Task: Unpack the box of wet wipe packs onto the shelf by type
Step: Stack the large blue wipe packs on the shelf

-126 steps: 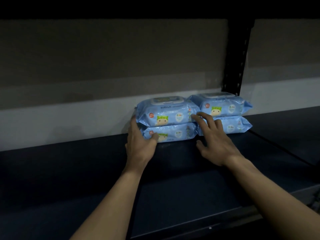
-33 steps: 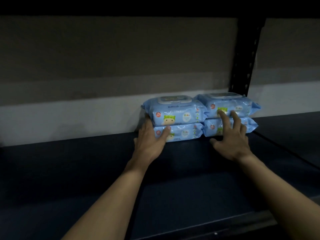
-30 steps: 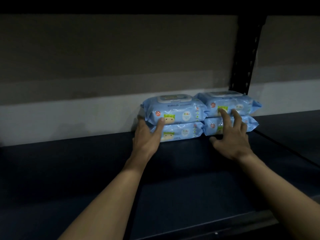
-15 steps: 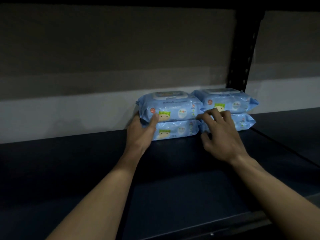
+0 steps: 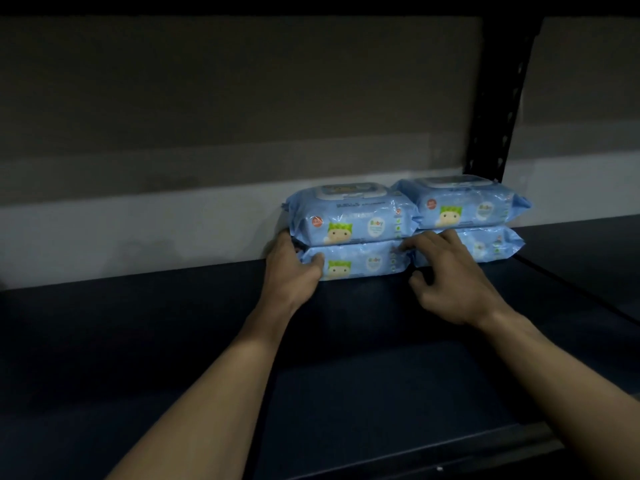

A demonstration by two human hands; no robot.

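Observation:
Four light blue wet wipe packs stand in two stacks of two at the back of the dark shelf (image 5: 166, 341). The upper left pack (image 5: 349, 216) lies on the lower left pack (image 5: 363, 263). Beside them the upper right pack (image 5: 464, 206) lies on the lower right pack (image 5: 491, 247). My left hand (image 5: 291, 271) grips the left end of the lower left pack, thumb on its front and fingers round its side. My right hand (image 5: 446, 282) touches the seam between the two lower packs with straight fingers, its thumb down by the shelf. The box is out of view.
A black perforated upright post (image 5: 498, 109) rises behind the right stack. A pale wall (image 5: 138, 223) closes off the back of the shelf. The shelf board stretches left and forward of the packs, and a second board continues to the right of the post.
My right hand has slid left and down from the right stack's front to the seam between the lower packs. My left hand has stayed at the left stack's end, its thumb dropping to the lower pack.

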